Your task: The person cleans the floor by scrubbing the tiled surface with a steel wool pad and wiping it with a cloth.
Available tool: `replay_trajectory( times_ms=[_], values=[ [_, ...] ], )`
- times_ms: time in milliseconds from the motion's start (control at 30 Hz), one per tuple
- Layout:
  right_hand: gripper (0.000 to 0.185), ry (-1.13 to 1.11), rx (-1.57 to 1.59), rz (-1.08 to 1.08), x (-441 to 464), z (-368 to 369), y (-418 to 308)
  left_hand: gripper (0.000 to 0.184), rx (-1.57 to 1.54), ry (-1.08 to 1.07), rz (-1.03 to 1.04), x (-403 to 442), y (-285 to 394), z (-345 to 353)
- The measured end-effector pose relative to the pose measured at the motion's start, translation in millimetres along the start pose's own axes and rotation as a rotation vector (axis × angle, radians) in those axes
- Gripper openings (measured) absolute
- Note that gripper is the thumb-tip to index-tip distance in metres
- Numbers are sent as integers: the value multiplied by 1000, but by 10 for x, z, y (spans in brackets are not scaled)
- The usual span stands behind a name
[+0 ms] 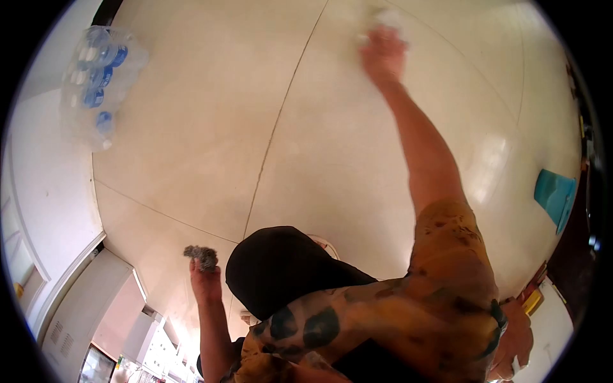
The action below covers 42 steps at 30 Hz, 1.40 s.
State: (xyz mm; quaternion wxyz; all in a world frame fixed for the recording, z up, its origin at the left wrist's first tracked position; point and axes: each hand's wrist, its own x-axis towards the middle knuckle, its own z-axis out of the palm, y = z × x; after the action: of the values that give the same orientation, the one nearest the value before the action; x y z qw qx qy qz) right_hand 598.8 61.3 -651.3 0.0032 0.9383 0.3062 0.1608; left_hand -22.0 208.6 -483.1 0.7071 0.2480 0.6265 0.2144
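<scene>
My left hand (pixel 206 281) is closed around a grey, fuzzy steel wool scrubber (pixel 202 256), held up beside my dark-clad knee (pixel 281 268). Stretched far forward, my right hand (pixel 384 56) presses a white cloth (pixel 388 20) against the pale tiled floor (pixel 332 127). Motion smears the cloth and the fingers of that hand, so the cloth's edges are unclear.
Plastic-wrapped water bottles (pixel 99 80) stand at the far left by a white cabinet (pixel 54 166). A teal dustpan-like container (pixel 554 196) sits on the right. Dark furniture (pixel 584 255) lines the right edge. Thin seams cross the floor.
</scene>
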Motion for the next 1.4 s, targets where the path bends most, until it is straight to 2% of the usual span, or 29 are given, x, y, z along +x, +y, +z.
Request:
replay_trajectory(
  times_ms=[133,167,200,233,267,367,433,467,500,533,600,667,733,800,867,900,933,967,1033,1100,1167,1267,1300,1367,1400],
  values=[
    [50,-20,-119,349,-1208,10,1482,23,-22,17,64,-33,224,-545],
    [52,-69,-252,450,-1620,15,1771,24,-27,32,85,-71,255,-688],
    [54,-181,-271,634,-1968,-174,1867,24,-26,38,94,-120,288,-841],
    [56,-211,-289,719,-2307,-256,1993,25,-24,48,104,-177,317,-1010],
    [57,-206,-259,700,-2693,-151,2202,25,-43,61,108,-227,352,-1231],
    [58,-96,-218,593,-2785,-174,1814,27,-103,85,113,-449,556,-1940],
    [52,-82,47,531,-2378,-465,1038,28,-97,46,208,-646,744,-2104],
    [50,-7,128,349,-2173,-519,731,28,-100,150,312,-740,811,-2165],
    [47,68,240,156,-1987,-520,281,26,-80,152,359,-910,896,-2231],
    [46,49,376,28,-1814,-539,-160,23,-103,260,373,-1015,970,-2276],
    [43,21,616,-243,-1592,-661,-990,19,40,269,413,-1318,1154,-2248],
    [41,-37,780,-404,-1884,-928,-1825,19,48,409,436,-1549,1262,-2182],
    [42,-281,1073,-706,-2352,-1184,-2448,21,65,435,464,-1748,1281,-2391],
    [37,-685,986,-1102,-2834,-1259,-2810,22,57,505,441,-1850,1211,-2576],
    [41,-771,1017,-1443,-2874,-1224,-3014,23,21,588,415,-1967,1027,-2917],
    [44,-422,1048,-1657,-2711,-1390,-3014,23,-5,622,397,-2038,888,-3090],
    [46,-372,985,-1686,-2508,-1378,-3120,23,-29,650,374,-2062,766,-3316],
    [48,-316,914,-1700,-2312,-1390,-3187,23,-49,660,352,-2108,606,-3599],
    [46,-329,570,-1627,-1656,-1470,-3299,23,-97,687,311,-2131,143,-4140],
    [44,-274,376,-1421,-1099,-1419,-3494,22,-190,664,296,-2130,-319,-4548],
    [43,-149,245,-1185,-733,-1326,-3770,20,-319,836,201,-2117,-746,-4704],
    [38,-226,71,-709,-416,-923,-4456,20,-473,835,208,-2188,-1532,-4983],
    [38,-184,130,-730,-414,-854,-4683,20,-537,841,215,-2216,-1743,-5013],
    [39,122,326,-838,-593,-399,-5207,21,-600,899,154,-2364,-1802,-4814],
    [37,205,512,-902,-933,-574,-5506,21,-630,931,118,-2419,-1810,-4736]
  ],
)
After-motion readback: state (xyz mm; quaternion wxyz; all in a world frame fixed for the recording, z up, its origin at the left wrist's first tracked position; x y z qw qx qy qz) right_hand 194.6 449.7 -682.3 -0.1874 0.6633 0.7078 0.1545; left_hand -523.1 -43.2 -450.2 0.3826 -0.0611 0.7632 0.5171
